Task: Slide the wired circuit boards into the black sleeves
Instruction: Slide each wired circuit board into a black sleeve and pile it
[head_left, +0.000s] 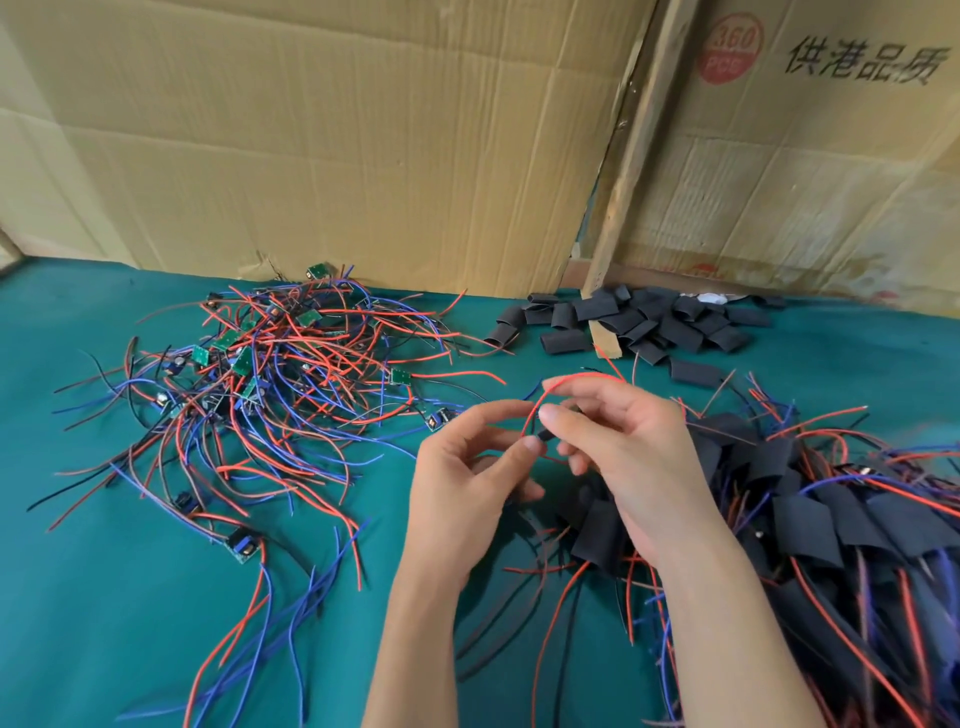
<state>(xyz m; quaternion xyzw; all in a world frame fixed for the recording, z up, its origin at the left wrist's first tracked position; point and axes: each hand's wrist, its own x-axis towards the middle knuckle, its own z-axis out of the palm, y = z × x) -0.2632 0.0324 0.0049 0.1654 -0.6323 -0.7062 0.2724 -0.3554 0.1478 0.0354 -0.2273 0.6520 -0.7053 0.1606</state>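
My left hand and my right hand meet above the green cloth at mid-table. Between their fingertips they pinch a small dark piece with a red wire that loops up over my right fingers. What the dark piece is, board or sleeve, I cannot tell. A tangled heap of wired circuit boards with red, blue and black leads lies to the left. Empty black sleeves are piled at the back. Sleeved boards are heaped at the right.
Cardboard sheets stand as a wall behind the table, with a wooden slat leaning between them. The green cloth covers the table. One loose board with trailing wires lies near the front left.
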